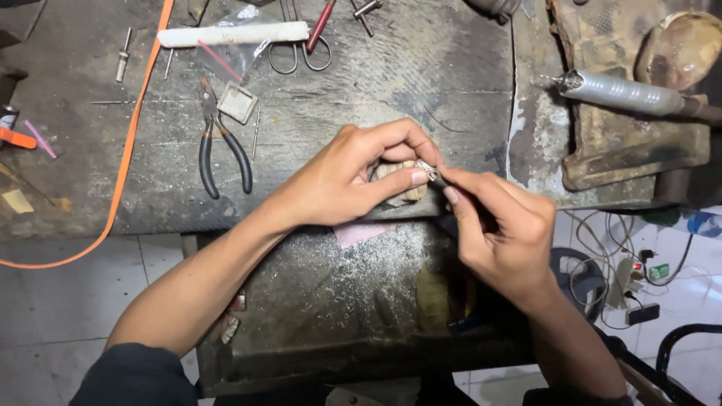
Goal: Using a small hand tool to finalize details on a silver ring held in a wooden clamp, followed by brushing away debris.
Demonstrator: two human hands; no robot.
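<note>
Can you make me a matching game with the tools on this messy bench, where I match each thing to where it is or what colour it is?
Things:
1. pliers
2. small silver piece
3. grey rotary handpiece
4. strap

Matches:
A. orange
B. pinched between left hand and right hand
C. top right, lying on a worn block
D. black handles, left of the hands

Pairs: 1-D, 2-B, 3-C, 4-A

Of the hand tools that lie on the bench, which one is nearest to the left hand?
The black-handled pliers, just beyond the left hand. The scissors and the grey rotary handpiece lie farther off.
</note>
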